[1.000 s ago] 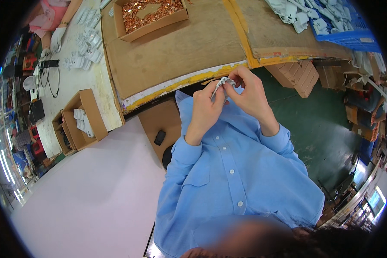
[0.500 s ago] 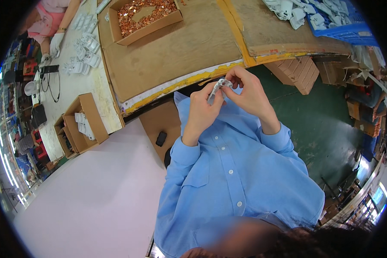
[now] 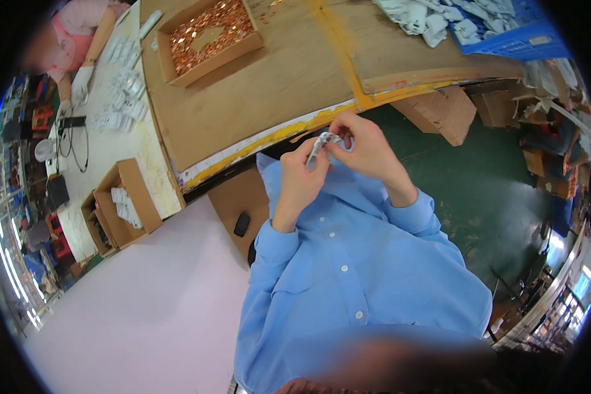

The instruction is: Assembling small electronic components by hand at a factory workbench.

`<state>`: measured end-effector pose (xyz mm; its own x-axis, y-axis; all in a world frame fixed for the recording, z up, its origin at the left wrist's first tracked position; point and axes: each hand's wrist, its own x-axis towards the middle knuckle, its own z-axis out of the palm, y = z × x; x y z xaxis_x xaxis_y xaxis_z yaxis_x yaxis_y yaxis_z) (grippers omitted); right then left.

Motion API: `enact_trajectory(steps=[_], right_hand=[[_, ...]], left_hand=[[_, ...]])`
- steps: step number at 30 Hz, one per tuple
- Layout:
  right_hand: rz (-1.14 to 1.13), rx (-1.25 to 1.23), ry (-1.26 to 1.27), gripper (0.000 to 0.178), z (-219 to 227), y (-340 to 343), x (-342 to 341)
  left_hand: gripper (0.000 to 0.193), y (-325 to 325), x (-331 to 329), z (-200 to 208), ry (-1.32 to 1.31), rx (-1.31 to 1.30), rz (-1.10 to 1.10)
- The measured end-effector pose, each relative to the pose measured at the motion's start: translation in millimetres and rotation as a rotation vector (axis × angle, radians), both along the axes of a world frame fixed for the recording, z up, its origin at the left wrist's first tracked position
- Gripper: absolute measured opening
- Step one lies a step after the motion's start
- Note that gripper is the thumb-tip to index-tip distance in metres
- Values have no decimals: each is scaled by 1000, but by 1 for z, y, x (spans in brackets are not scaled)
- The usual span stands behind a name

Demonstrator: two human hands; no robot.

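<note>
A small white plastic part (image 3: 319,146) with some dark spots is held up in front of my shirt, just off the near table edge. My left hand (image 3: 300,178) grips it between thumb and fingers. At the part's upper right end, the thumb and bent fingers of my right hand (image 3: 369,150) are closed on it. Whether a tiny piece also sits between the right fingertips is hidden. Beyond my hands, a shallow cardboard tray (image 3: 224,61) on the table holds many small copper-coloured metal pieces (image 3: 194,56).
At the far right, white plastic parts (image 3: 414,18) lie beside a blue basket (image 3: 515,49) of similar parts. On the left bench, white parts (image 3: 128,98) lie near a co-worker's gloved hand (image 3: 81,85). A cardboard box (image 3: 144,197) stands at its near end. A black object (image 3: 241,224) lies lower left.
The view has shifted slightly, so my hands appear a little lower and further left. The white plastic part has tilted a little, and both hands still grip it.
</note>
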<state>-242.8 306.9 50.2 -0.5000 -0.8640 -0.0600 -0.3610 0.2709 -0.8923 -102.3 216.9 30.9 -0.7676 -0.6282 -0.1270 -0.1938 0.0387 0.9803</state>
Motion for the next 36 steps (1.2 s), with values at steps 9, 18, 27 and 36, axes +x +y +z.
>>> enact_trajectory(steps=[9,18,27,36], right_hand=[[8,-23,57,21,3,-8,1],[5,-181,-95,24,-14,-37,-18],[-399,-274,-66,19,-77,-62,-60],[-362,-265,132,15,-74,-65,-49]], left_hand=[[22,-9,4,9,-50,-24,-12],[22,-57,53,-4,-93,-60,217],[16,-192,104,-16,161,177,830],[22,-422,162,-41,87,-204,1009]])
